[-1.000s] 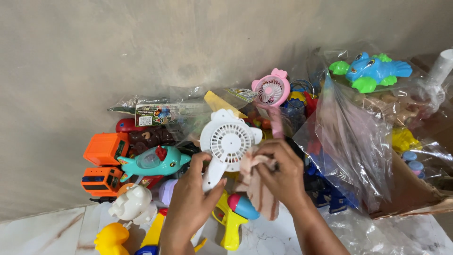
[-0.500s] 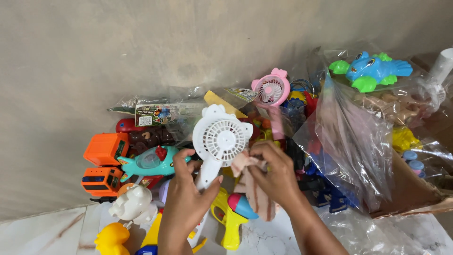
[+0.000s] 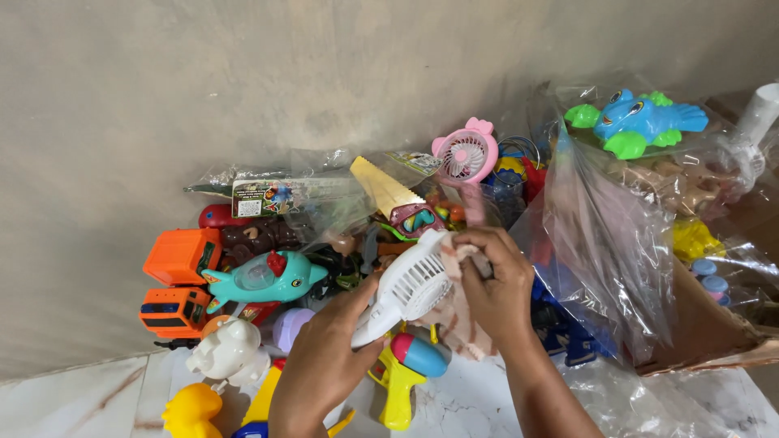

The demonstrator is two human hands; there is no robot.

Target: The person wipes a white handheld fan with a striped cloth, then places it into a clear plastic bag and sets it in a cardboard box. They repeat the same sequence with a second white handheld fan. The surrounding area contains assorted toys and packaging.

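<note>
My left hand [image 3: 324, 365] grips the handle of a small white hand-held fan [image 3: 410, 285], which now lies tilted with its round grille turned to the right. My right hand [image 3: 499, 292] presses a pinkish striped cloth [image 3: 454, 312] against the top edge of the fan's head. Both hands hover over a heap of plastic toys beside a plastered wall. Just below the fan lies a yellow toy gun [image 3: 398, 385] with a blue and pink barrel.
A teal dolphin toy [image 3: 264, 277], orange trucks [image 3: 180, 280], a white animal toy [image 3: 227, 350] and a yellow duck [image 3: 188, 412] lie at left. A pink fan [image 3: 465, 154], a yellow toy saw [image 3: 383, 188] and clear bags [image 3: 604, 243] holding a blue-green toy [image 3: 637, 120] sit behind and right.
The white fan has been tipped from upright and facing me to lying sideways and lower. My right hand with the cloth moved from the fan's lower edge to its top.
</note>
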